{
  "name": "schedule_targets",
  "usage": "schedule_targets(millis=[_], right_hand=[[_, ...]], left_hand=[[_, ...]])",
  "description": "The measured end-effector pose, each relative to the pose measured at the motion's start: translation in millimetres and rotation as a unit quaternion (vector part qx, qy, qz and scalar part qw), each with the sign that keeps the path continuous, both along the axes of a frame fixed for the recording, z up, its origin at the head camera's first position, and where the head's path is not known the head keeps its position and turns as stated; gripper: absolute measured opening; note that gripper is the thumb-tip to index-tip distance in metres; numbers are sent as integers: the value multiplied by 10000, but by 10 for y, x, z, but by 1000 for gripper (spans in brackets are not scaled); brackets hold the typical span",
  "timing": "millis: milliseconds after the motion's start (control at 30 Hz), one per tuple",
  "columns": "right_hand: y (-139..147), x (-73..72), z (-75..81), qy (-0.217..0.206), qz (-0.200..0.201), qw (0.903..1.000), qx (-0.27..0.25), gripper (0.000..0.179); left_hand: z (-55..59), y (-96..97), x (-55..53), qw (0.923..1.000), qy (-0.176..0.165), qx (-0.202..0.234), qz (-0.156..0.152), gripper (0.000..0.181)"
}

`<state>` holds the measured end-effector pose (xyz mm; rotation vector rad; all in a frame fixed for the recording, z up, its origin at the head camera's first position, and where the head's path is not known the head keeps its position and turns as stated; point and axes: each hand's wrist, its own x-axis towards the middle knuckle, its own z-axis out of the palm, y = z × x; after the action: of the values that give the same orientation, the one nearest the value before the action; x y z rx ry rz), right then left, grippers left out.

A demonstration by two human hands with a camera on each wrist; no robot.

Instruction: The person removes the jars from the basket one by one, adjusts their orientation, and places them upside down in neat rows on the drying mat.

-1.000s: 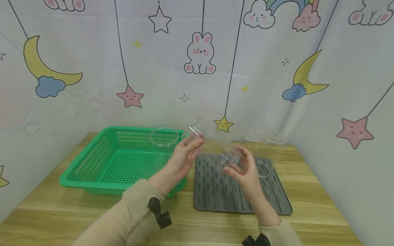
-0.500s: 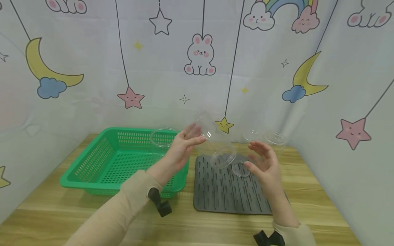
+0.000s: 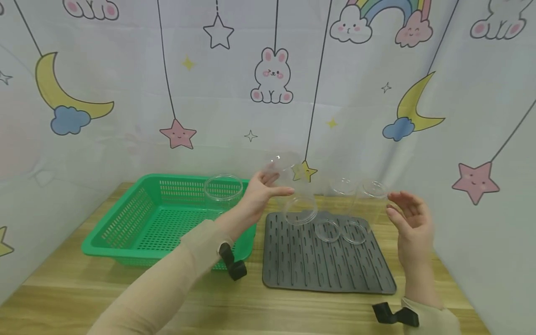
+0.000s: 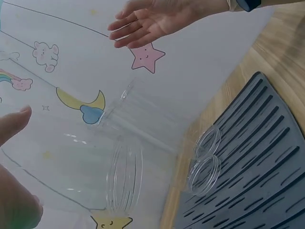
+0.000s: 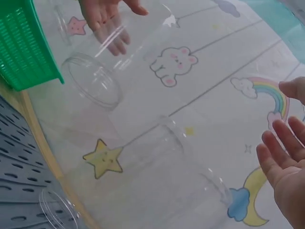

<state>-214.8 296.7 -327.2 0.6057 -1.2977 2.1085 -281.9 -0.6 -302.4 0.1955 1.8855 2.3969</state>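
Observation:
My left hand (image 3: 258, 197) grips a clear jar (image 3: 298, 181) around its side, thumb on the near side. The jar hangs tilted, its ringed mouth downward, over the back left of the grey ribbed mat (image 3: 293, 260). Two more clear jars, a left one (image 3: 340, 204) and a right one (image 3: 365, 211), stand mouth-down at the back of the mat. My right hand (image 3: 412, 223) is off to their right, fingers loosely bent, holding nothing; its palm also shows in the left wrist view.
A green slotted basket (image 3: 125, 253) stands on the wooden table (image 3: 234, 302) at the left. Another clear jar (image 3: 223, 197) stands in its right end. Behind the table hangs a printed cloth (image 3: 234, 83).
Both hands held the jar a second ago. My right hand let go and moved right, away from it. In my left hand the jar has swung closer to upright, mouth down.

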Motion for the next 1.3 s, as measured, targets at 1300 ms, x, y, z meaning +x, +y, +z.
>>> schedule_targets(millis=[1300], right_hand=[[952,-350,-1203,-3941,125,9040,1653,69]], left_hand=[[-363,429,-340,9868,-629,-1484,170,105]])
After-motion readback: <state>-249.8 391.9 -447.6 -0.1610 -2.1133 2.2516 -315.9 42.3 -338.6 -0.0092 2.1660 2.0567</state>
